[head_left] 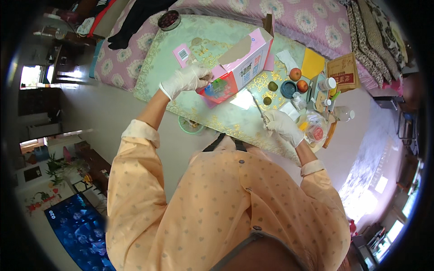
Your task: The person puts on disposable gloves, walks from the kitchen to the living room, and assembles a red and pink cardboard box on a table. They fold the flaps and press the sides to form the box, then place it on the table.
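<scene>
Centrally, a pink carton (244, 63) with a red and blue end panel is lying tilted on the pale green patterned cloth (212, 36). The gloved left hand (187, 77) is gripping its lower corner; the gloved right hand (282, 126) is closing around a thin knife (257, 106). Beside them are sitting two apples (298, 80), a blue lid (288, 89), a yellow sheet (313, 63) and a brown packet (342, 71); the jars at right are too small to make out.

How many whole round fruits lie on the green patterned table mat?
4: two red-orange round fruits right of the blue lid, two small green ones left of it. Others may be hidden.
</scene>
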A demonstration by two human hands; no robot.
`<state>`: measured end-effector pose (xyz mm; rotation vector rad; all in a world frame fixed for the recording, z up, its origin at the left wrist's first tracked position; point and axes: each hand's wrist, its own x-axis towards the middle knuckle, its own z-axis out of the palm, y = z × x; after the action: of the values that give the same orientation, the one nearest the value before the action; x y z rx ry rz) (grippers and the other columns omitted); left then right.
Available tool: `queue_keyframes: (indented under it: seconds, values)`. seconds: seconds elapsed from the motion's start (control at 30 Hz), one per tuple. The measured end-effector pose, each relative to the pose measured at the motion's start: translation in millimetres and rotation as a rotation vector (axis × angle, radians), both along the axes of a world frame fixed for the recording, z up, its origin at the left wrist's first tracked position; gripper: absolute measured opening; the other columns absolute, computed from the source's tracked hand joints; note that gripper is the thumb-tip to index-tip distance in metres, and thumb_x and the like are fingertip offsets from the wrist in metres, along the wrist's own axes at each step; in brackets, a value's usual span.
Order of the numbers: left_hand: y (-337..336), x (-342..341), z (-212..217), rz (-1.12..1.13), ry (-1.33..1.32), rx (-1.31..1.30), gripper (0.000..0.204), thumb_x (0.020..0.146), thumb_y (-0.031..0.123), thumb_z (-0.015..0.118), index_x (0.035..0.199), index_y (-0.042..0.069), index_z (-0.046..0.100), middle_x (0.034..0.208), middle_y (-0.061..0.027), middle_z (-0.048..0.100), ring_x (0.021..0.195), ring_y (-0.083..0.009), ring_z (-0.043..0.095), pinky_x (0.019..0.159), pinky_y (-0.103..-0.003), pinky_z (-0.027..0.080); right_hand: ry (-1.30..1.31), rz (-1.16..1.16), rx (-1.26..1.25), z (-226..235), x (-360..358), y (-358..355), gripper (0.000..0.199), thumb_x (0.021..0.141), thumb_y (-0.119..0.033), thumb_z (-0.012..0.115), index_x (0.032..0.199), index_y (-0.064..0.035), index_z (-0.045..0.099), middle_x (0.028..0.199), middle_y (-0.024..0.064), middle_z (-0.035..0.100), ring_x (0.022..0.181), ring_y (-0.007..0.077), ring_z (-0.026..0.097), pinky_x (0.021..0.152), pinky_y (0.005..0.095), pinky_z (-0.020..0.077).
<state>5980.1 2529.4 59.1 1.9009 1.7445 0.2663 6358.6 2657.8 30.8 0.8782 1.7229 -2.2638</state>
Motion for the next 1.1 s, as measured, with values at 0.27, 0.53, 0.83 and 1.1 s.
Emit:
queue_keyframes:
  seconds: [0.27,0.53,0.83,1.1]
  values:
    - [1,3,6,0.096,-0.007,-0.029,0.014,0.084,0.013,0.068,0.092,0.004,0.060,0.091,-0.0100,0.065,0.091,-0.0297,0.061,0.081,-0.039,0.048,0.005,0.687,1.050,63,-87,35,0.034,0.068,-0.027,0.069,0.087,0.0012,0.063,0.081,0.0252,0.063,0.080,0.0434,0.063,0.070,0.0473,0.0485]
    - [-6,5,18,0.075,-0.068,-0.075,0.016,0.081,0.010,0.071,0.093,0.005,0.062,0.086,-0.0103,0.065,0.080,-0.0249,0.063,0.070,-0.037,0.049,-0.030,0.622,0.928,66,-103,45,0.029,0.065,-0.016,0.065,0.070,0.0038,0.045,0.058,0.0160,0.040,0.056,0.0347,0.039,0.054,0.0423,0.0378]
    - [-1,8,27,0.087,-0.042,-0.146,0.018,0.080,0.011,0.070,0.096,0.008,0.064,0.086,-0.0069,0.068,0.082,-0.0229,0.064,0.070,-0.036,0.050,0.145,0.429,1.080,41,-121,53,0.019,0.067,-0.008,0.067,0.072,0.0051,0.053,0.059,0.0146,0.034,0.056,0.0212,0.041,0.052,0.0397,0.0384]
    - [-1,7,24,0.048,0.011,-0.077,0.017,0.080,0.018,0.071,0.095,0.011,0.065,0.088,-0.0032,0.070,0.084,-0.0226,0.066,0.076,-0.037,0.051,0.096,0.664,1.035,50,-141,59,0.024,0.068,-0.009,0.066,0.088,0.0016,0.056,0.071,0.0190,0.052,0.067,0.0325,0.053,0.062,0.0424,0.0445]
